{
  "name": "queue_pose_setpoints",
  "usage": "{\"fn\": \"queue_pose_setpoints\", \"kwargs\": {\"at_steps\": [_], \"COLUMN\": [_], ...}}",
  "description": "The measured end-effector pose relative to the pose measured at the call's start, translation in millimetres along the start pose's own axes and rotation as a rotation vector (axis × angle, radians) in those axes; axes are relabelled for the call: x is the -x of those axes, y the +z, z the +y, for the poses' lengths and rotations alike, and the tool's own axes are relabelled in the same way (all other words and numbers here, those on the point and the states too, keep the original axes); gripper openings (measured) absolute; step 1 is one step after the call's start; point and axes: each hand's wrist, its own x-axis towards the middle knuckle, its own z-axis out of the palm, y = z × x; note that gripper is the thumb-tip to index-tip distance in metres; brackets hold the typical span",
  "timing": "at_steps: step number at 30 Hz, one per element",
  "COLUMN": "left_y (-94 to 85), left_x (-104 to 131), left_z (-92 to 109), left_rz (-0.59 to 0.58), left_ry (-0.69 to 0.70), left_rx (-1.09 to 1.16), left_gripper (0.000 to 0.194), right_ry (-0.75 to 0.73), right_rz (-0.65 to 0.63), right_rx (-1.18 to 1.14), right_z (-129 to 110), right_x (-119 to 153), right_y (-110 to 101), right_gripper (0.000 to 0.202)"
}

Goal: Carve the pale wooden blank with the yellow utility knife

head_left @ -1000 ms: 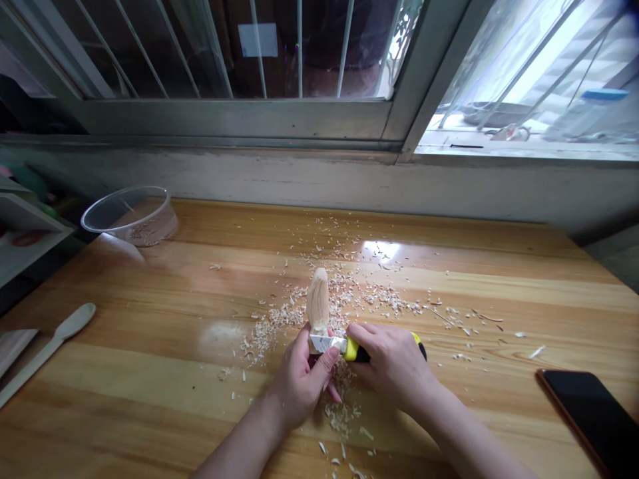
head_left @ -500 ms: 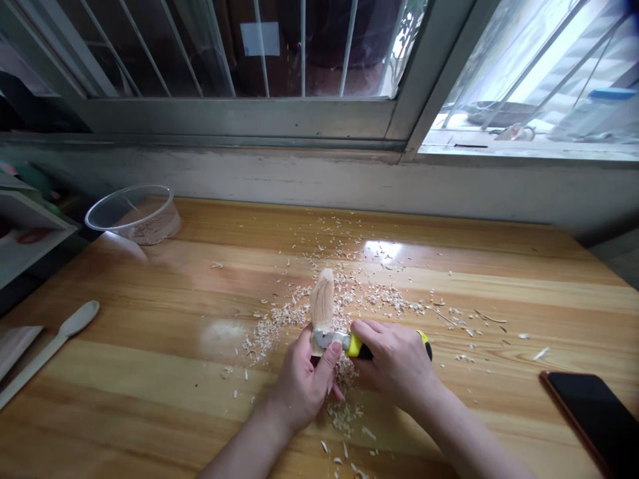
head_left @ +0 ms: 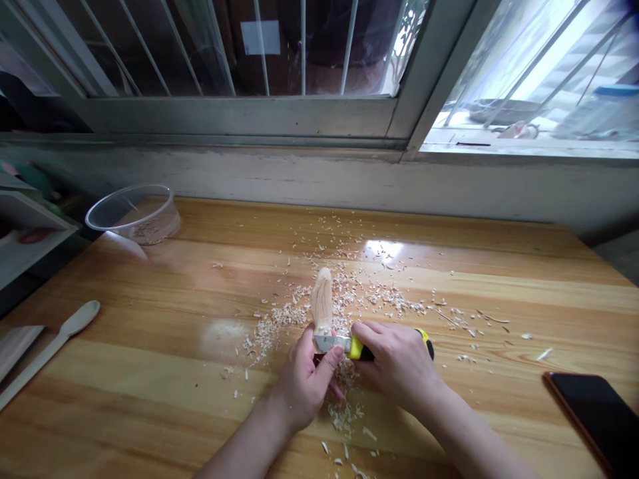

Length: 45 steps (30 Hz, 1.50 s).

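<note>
My left hand (head_left: 307, 382) is closed around the lower end of a pale carved wood piece (head_left: 322, 299), which points away from me with its rounded tip up. My right hand (head_left: 397, 362) grips the yellow and black handle of a knife (head_left: 356, 347). The short metal blade lies across the lower part of the wood, and my left thumb touches the blade near the handle. Small wood shavings (head_left: 287, 319) are scattered under and around both hands. The wood's lower end is hidden by my left fingers.
On the wooden table (head_left: 150, 332), a clear plastic bowl (head_left: 174, 223) holding some shavings stands at the back left. A wooden spoon (head_left: 62, 336) and a flat wood piece (head_left: 17, 349) lie at the left. A phone (head_left: 599, 412) lies at the right. Behind is a barred window (head_left: 239, 120).
The blade has turned slightly, sitting more level across the wood and a little lower. The wood's tip has tilted slightly left. Both hands keep their grips.
</note>
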Motion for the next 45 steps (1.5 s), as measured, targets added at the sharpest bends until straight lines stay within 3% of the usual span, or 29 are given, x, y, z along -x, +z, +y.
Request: {"fn": "queue_pose_setpoints", "kwargs": {"at_steps": [5, 14, 19, 23, 28, 32, 39, 45], "left_y": [2.4, 1.2, 0.7, 4.7, 6.0, 3.2, 8.1, 6.8], "left_x": [0, 4, 3, 2, 4, 5, 4, 7], "left_z": [1, 4, 10, 8, 4, 10, 16, 16], "left_rz": [0.027, 0.023, 0.047, 0.059, 0.044, 0.045, 0.118, 0.092], "left_ry": [0.006, 0.003, 0.008, 0.006, 0.009, -0.007, -0.016, 0.005], "left_rx": [-0.016, -0.068, -0.193, -0.098, -0.028, -0.117, -0.175, -0.176], "left_gripper": [0.031, 0.034, 0.032, 0.031, 0.033, 0.033, 0.032, 0.032], "right_ry": [0.01, -0.021, -0.001, 0.012, -0.024, -0.015, 0.026, -0.038], "right_rz": [0.053, -0.03, 0.01, 0.049, -0.01, -0.034, 0.048, 0.005], "right_rx": [0.008, -0.044, -0.014, 0.013, -0.019, -0.012, 0.019, -0.032], "right_z": [-1, 2, 0, -2, 1, 2, -3, 2], "right_x": [-2, -1, -1, -3, -2, -1, -4, -3], "right_y": [-2, -2, -1, -2, -2, -2, -2, -5], "right_gripper": [0.009, 0.007, 0.008, 0.009, 0.007, 0.006, 0.006, 0.004]}}
